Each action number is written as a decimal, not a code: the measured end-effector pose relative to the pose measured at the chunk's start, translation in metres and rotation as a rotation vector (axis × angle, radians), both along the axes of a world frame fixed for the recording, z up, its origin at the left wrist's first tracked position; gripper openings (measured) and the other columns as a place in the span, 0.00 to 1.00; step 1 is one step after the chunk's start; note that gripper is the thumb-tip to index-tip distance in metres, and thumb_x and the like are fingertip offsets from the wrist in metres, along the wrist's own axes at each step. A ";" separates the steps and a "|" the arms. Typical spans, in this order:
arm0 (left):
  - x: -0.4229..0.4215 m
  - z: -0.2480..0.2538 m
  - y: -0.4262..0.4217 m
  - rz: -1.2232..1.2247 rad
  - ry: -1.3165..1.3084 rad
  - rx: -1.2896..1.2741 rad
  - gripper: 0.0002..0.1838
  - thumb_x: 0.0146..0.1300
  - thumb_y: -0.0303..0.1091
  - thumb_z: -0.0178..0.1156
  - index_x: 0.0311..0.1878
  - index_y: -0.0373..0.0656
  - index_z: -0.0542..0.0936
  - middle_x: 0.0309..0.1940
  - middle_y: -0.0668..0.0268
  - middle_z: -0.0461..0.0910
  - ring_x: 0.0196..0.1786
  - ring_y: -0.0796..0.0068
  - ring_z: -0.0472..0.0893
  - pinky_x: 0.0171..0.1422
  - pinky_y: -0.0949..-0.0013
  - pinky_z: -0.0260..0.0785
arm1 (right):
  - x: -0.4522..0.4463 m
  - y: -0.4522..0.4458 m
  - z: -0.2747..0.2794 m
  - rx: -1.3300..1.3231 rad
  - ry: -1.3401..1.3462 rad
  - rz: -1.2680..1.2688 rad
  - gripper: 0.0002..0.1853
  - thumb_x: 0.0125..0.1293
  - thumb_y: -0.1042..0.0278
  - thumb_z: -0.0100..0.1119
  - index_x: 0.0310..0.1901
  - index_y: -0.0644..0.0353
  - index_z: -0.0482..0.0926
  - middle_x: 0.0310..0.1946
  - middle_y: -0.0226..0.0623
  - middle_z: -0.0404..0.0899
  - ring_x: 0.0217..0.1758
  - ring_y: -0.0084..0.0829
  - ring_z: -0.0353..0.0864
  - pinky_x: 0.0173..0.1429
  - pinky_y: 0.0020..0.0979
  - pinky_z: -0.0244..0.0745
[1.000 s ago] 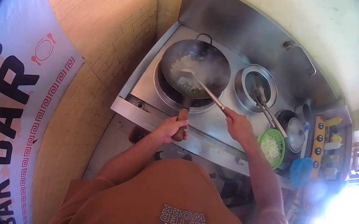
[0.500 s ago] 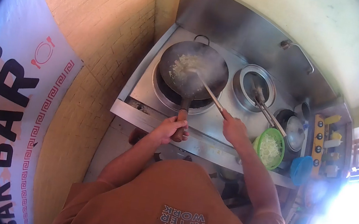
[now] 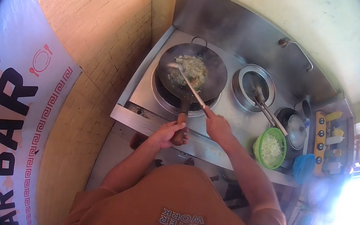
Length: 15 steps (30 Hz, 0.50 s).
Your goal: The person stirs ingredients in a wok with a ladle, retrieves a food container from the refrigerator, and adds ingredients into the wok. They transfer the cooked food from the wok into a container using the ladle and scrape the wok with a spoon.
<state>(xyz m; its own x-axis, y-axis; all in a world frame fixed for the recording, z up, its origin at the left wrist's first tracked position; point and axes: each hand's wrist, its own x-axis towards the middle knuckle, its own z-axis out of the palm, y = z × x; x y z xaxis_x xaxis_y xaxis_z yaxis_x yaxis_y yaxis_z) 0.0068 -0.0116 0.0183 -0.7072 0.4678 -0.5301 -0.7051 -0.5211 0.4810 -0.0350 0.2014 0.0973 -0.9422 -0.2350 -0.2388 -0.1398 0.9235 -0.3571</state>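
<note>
You're holding handle [image 3: 181,119] with left hand [image 3: 170,134], mid-frame, and gripping tool [image 3: 192,88] with right hand [image 3: 219,127]. Food [image 3: 191,70] lying in wok [image 3: 216,74], upper middle. Pushing too hard could be spilling food; slack left grip could be tipping wok.

A tan brick wall [image 3: 105,25] rises left of the steel counter [image 3: 244,123] — a lettered banner [image 3: 27,65] farther out that side. Behind the counter stand a steel backsplash [image 3: 237,24] and a pale wall [image 3: 318,26]; white glare [image 3: 352,221] — source unclear — floods its right.
</note>
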 end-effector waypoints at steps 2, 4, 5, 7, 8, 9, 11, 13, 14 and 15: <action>-0.006 -0.004 0.000 -0.018 -0.011 0.011 0.14 0.67 0.35 0.61 0.48 0.39 0.70 0.37 0.60 0.75 0.33 0.63 0.81 0.36 0.56 0.80 | 0.035 0.005 0.046 0.223 -0.120 0.060 0.27 0.68 0.69 0.48 0.70 0.50 0.62 0.41 0.52 0.80 0.41 0.55 0.82 0.47 0.50 0.77; -0.017 -0.015 0.006 -0.081 0.019 -0.091 0.11 0.66 0.32 0.60 0.45 0.40 0.70 0.32 0.61 0.75 0.29 0.65 0.80 0.30 0.59 0.77 | 0.059 0.024 0.060 0.353 -0.123 0.110 0.29 0.68 0.69 0.48 0.71 0.48 0.59 0.40 0.52 0.79 0.40 0.55 0.83 0.46 0.50 0.78; -0.022 -0.020 0.011 -0.106 0.040 -0.141 0.10 0.66 0.31 0.60 0.43 0.40 0.70 0.29 0.61 0.75 0.26 0.66 0.79 0.27 0.60 0.75 | 0.061 0.032 0.064 0.419 -0.117 0.140 0.30 0.68 0.69 0.48 0.72 0.47 0.58 0.40 0.52 0.79 0.39 0.54 0.83 0.45 0.50 0.78; -0.001 0.008 0.034 -0.019 0.023 -0.146 0.07 0.64 0.28 0.60 0.37 0.42 0.71 0.26 0.64 0.74 0.24 0.69 0.78 0.25 0.61 0.74 | 0.052 0.043 0.059 0.436 -0.063 0.110 0.29 0.67 0.68 0.48 0.71 0.47 0.60 0.39 0.51 0.79 0.40 0.53 0.83 0.45 0.49 0.78; 0.007 0.030 0.044 0.021 0.022 -0.148 0.06 0.64 0.27 0.60 0.34 0.43 0.71 0.25 0.65 0.74 0.23 0.71 0.77 0.25 0.61 0.74 | 0.044 0.049 0.060 0.445 -0.029 0.088 0.29 0.67 0.68 0.48 0.71 0.47 0.61 0.39 0.50 0.79 0.40 0.52 0.83 0.45 0.49 0.78; 0.013 0.052 0.048 -0.047 0.012 -0.170 0.06 0.64 0.27 0.60 0.35 0.43 0.72 0.24 0.65 0.73 0.23 0.72 0.77 0.25 0.62 0.74 | 0.036 0.054 0.069 0.430 0.015 0.062 0.28 0.67 0.69 0.48 0.70 0.46 0.63 0.39 0.49 0.79 0.40 0.51 0.83 0.45 0.48 0.78; 0.018 0.058 0.054 -0.018 -0.010 -0.124 0.06 0.63 0.27 0.60 0.36 0.42 0.71 0.24 0.65 0.72 0.23 0.72 0.77 0.25 0.62 0.73 | 0.025 0.059 0.093 0.394 0.086 0.035 0.26 0.67 0.69 0.48 0.68 0.45 0.67 0.38 0.48 0.79 0.39 0.49 0.83 0.45 0.47 0.78; 0.014 0.051 0.046 -0.005 -0.024 -0.092 0.07 0.64 0.27 0.60 0.36 0.42 0.71 0.24 0.66 0.72 0.23 0.72 0.76 0.24 0.62 0.73 | 0.031 0.068 0.119 0.387 0.123 0.061 0.24 0.67 0.68 0.49 0.66 0.44 0.69 0.38 0.47 0.79 0.39 0.48 0.83 0.44 0.46 0.78; 0.000 0.036 0.040 -0.005 -0.025 -0.071 0.07 0.64 0.27 0.60 0.37 0.43 0.70 0.24 0.66 0.72 0.23 0.71 0.76 0.24 0.62 0.73 | 0.034 0.073 0.134 0.389 0.144 0.072 0.24 0.67 0.68 0.50 0.65 0.44 0.71 0.38 0.46 0.79 0.38 0.47 0.83 0.43 0.46 0.78; -0.009 0.027 0.037 -0.003 -0.022 -0.046 0.07 0.64 0.27 0.60 0.38 0.43 0.70 0.24 0.66 0.71 0.23 0.71 0.76 0.24 0.62 0.72 | 0.039 0.075 0.151 0.412 0.130 0.079 0.24 0.67 0.68 0.50 0.65 0.43 0.71 0.38 0.46 0.79 0.39 0.47 0.83 0.43 0.46 0.78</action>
<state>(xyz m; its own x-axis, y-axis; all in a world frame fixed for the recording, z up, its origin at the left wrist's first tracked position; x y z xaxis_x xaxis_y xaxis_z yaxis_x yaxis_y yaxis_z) -0.0025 0.0256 0.0457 -0.6940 0.4446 -0.5663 -0.7172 -0.4967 0.4889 0.0042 0.2767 0.2481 -0.9536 -0.2172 -0.2083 -0.2350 0.9699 0.0644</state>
